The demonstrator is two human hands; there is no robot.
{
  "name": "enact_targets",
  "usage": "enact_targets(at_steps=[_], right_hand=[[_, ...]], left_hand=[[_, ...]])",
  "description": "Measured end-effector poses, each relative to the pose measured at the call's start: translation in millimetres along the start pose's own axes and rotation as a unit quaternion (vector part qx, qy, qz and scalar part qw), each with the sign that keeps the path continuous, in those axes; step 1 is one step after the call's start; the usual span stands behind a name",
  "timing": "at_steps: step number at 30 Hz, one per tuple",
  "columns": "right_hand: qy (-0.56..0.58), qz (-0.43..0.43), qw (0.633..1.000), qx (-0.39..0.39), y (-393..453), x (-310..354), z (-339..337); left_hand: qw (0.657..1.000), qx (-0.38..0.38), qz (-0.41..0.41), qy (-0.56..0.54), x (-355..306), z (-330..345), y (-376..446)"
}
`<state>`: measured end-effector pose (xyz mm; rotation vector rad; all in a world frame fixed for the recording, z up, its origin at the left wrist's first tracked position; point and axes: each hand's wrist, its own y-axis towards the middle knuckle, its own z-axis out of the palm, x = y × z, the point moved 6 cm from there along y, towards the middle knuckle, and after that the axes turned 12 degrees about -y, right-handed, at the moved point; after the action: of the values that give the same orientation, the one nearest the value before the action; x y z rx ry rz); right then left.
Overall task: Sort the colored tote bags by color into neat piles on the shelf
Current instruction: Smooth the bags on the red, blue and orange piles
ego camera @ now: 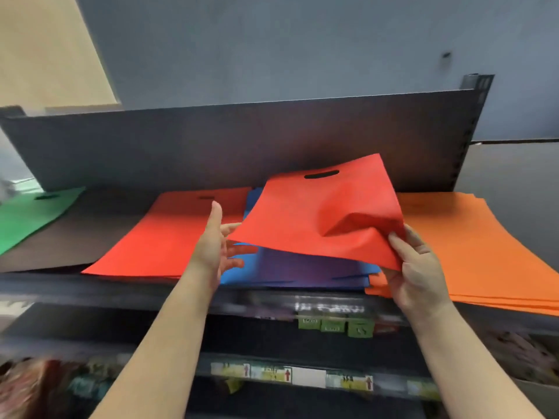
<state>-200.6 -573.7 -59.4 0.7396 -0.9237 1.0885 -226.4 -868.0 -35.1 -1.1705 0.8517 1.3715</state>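
Held the red tote bag (326,219) aloft over the blue-purple stack (302,269), pinched at its near corner by right hand (419,275), left hand (216,240) open beside, red pile (169,234) lying leftward on shelf (115,285).

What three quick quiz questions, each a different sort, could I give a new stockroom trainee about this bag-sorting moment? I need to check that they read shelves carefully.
1. True or false: the right hand grips the lifted red tote bag at its near right corner.
2. Multiple choice: which pile lies at the shelf's right end? A) green B) orange C) purple
3. Fill in: directly under the lifted bag lies a mixed heap of blue and ____ bags.

Key:
1. True; the left hand is open at the bag's left edge.
2. B, the orange pile; the green bag lies far left, and the red pile left of centre.
3. Purple; the mixed heap.
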Motion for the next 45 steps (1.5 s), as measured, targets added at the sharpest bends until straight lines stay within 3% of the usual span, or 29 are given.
enact_targets(at_steps=[2, 6, 10, 14, 16, 19, 26, 28, 31, 33, 36, 39, 45], right_hand=[[-0.037, -0.029, 0.999, 0.028, 2.3, 0.6, 6.9], [-0.099, -0.086, 0.986, 0.099, 7.1, -0.5, 31.1], [-0.155, -0.114, 0.974, 0.121, 8.4, -9.4, 61.7], [-0.246, -0.131, 0.953, 0.12, 6.1, -26.4, 106.1], [-0.348, -0.182, 0.913, 0.112, 1.7, -32.8, 133.7], [-0.508, -0.247, 0.819, 0.098, -7.6, -47.0, 178.6], [-0.719, -0.174, 0.667, 0.087, -25.9, -111.3, 248.5], [-0.77, -0.157, 0.614, 0.08, -29.9, -124.1, 254.7], [-0.812, -0.165, 0.558, 0.049, -35.1, -124.2, 259.6], [-0.828, -0.188, 0.528, 0.023, -40.2, -114.7, 260.6], [-0.826, -0.235, 0.513, -0.009, -45.6, -91.5, 252.7], [-0.835, -0.261, 0.482, -0.038, -48.1, -60.7, 229.0], [-0.903, -0.2, 0.374, -0.071, -45.1, 9.7, 143.2]], left_hand=[[0.997, 0.027, -0.029, 0.069, -2.2, -0.7, -6.7], [0.977, 0.019, 0.056, 0.204, -7.9, -12.2, -6.9], [0.948, -0.086, 0.172, 0.254, -25.4, -48.7, -9.7], [0.915, -0.166, 0.233, 0.286, -39.2, -100.9, -16.3], [0.901, -0.193, 0.249, 0.299, -48.1, -129.0, -15.6], [0.884, -0.213, 0.254, 0.33, -61.1, -172.7, -7.4], [0.858, -0.187, 0.194, 0.437, -64.9, -255.5, 29.4], [0.823, -0.175, 0.174, 0.511, -59.0, -267.2, 37.2], [0.734, -0.158, 0.186, 0.633, -59.0, -267.2, 43.9], [0.707, -0.138, 0.233, 0.653, -65.7, -250.7, 46.2], [0.709, -0.066, 0.299, 0.636, -70.8, -203.5, 49.5], [0.688, 0.017, 0.36, 0.63, -69.0, -140.5, 47.2], [0.618, 0.152, 0.446, 0.629, -51.3, 1.1, 27.8]])
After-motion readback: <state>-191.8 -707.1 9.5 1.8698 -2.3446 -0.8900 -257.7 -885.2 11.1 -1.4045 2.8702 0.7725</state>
